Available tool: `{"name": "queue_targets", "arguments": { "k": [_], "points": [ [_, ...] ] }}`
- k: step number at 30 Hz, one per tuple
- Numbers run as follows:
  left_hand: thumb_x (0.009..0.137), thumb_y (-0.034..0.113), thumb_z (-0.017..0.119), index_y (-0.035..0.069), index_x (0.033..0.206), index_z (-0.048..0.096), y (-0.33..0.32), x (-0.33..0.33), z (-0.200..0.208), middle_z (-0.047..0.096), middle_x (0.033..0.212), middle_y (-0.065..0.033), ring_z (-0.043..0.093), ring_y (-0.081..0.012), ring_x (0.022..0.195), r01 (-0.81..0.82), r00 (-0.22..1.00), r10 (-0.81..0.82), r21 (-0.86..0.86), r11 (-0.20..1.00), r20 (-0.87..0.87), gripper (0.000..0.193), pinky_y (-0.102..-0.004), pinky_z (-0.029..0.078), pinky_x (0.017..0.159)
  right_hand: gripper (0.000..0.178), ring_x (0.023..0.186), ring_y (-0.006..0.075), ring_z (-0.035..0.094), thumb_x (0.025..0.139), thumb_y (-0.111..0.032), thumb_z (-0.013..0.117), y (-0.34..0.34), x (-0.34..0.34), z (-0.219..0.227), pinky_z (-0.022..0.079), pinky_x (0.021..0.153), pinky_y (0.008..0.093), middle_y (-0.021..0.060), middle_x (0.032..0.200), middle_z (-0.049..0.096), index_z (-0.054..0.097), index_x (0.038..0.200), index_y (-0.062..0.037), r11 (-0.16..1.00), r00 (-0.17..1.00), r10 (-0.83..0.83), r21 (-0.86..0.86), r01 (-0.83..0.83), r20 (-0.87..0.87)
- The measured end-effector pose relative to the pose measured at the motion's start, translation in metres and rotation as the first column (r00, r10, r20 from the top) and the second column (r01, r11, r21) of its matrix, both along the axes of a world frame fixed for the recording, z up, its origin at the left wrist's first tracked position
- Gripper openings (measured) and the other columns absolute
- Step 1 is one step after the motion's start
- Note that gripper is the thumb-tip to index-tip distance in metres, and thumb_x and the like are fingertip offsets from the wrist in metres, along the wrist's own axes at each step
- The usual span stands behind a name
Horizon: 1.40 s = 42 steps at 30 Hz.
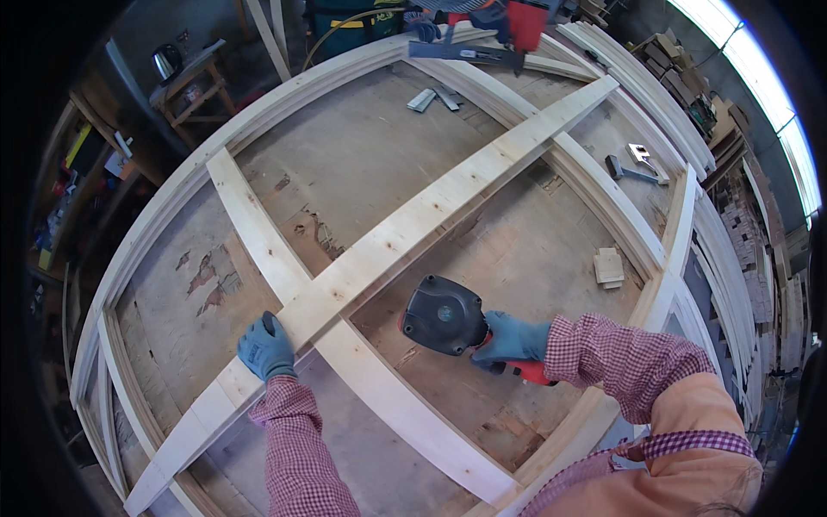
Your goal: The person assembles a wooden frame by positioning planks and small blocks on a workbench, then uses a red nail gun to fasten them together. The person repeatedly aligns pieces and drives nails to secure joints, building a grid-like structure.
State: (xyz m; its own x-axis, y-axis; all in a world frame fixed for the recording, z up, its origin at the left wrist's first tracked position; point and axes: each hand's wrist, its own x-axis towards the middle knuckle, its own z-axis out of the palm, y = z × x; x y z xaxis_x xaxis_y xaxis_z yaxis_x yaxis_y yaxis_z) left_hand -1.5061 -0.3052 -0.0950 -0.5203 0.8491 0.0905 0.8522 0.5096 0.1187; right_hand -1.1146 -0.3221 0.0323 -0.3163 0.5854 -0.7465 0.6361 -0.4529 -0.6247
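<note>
My left hand (265, 346), in a blue-grey glove, grips a long pale wooden board (413, 237) near its lower left part. The board runs diagonally over a wooden frame (228, 129). Under it passes a wooden crosspiece (258, 233), crossing near my left hand. My right hand (510, 338), gloved alike, is closed round the handle of a nail gun (444, 314) with a dark cap and red body. The tool is held over the plywood worktop (517, 250), right of the crosspiece and apart from the board. Its nose is hidden.
A hammer (633, 171) and a small light-coloured box (640, 153) lie at the right. Small wood blocks (609, 268) rest nearby. Metal nail strips (422, 100) lie at the back. Another red tool (524, 24) and a saw (465, 53) sit on the far rim.
</note>
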Motion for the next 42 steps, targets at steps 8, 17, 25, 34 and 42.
{"name": "queue_targets", "arguments": {
  "k": [8,17,25,34,42],
  "points": [
    [0.091,0.035,0.049,0.009,0.085,0.069,0.0,-0.004,-0.01,0.068,0.089,-0.0112,0.06,-0.0316,0.085,0.044,0.997,-0.038,0.089,0.995,-0.069,0.034,-0.0425,0.042,0.081,0.026,0.054,0.0171,0.062,0.075,-0.009,0.067,0.0,-0.001,0.005,0.053,0.049,0.0303,0.0086,0.066,0.062,0.058,0.097,-0.0005,0.999,0.999,-0.01,-0.04,0.008,-0.033],
    [0.092,0.024,0.051,0.01,0.099,0.066,-0.004,0.001,-0.006,0.066,0.1,-0.0105,0.06,-0.0296,0.093,0.199,0.96,-0.137,0.254,0.947,-0.243,0.022,-0.0437,0.042,0.088,0.034,0.053,0.0168,0.064,0.073,-0.017,0.065,-0.002,0.006,-0.001,0.052,0.049,0.0304,0.0086,0.067,0.065,0.064,0.104,-0.0035,0.999,0.999,0.007,0.033,-0.006,-0.036],
    [0.091,0.02,0.052,-0.001,0.131,0.049,-0.041,-0.008,-0.015,0.049,0.134,-0.0235,0.041,-0.0376,0.129,0.09,0.983,-0.128,0.262,0.961,0.132,0.045,-0.0466,0.03,0.108,0.026,0.056,0.0151,0.065,0.075,-0.021,0.062,0.002,0.001,0.011,0.053,0.055,0.0306,0.0043,0.067,0.066,0.064,0.099,-0.0099,0.979,0.985,0.154,0.127,-0.162,0.075],
    [0.093,0.03,0.061,-0.003,0.124,0.045,-0.202,0.225,-0.016,0.06,0.115,-0.0201,0.059,-0.028,0.097,-0.56,0.264,0.092,0.075,0.825,0.96,0.048,-0.0369,0.049,0.085,0.035,0.064,0.0177,0.067,0.075,-0.028,0.065,0.0,0.01,0.007,0.055,0.061,0.0326,0.0059,0.077,0.069,0.066,0.105,-0.0098,0.969,0.977,0.2,0.134,-0.208,0.074],
    [0.092,0.046,0.056,-0.002,0.127,0.045,-0.191,0.253,0.011,0.059,0.117,-0.0247,0.059,-0.0381,0.104,-0.553,0.583,0.44,-0.063,0.831,0.683,0.06,-0.0438,0.048,0.088,0.04,0.063,0.0166,0.066,0.076,-0.029,0.067,0.007,0.013,-0.007,0.055,0.056,0.0312,0.006,0.079,0.069,0.064,0.11,-0.0099,0.969,0.973,0.222,0.101,-0.227,0.057]
  ]
}}
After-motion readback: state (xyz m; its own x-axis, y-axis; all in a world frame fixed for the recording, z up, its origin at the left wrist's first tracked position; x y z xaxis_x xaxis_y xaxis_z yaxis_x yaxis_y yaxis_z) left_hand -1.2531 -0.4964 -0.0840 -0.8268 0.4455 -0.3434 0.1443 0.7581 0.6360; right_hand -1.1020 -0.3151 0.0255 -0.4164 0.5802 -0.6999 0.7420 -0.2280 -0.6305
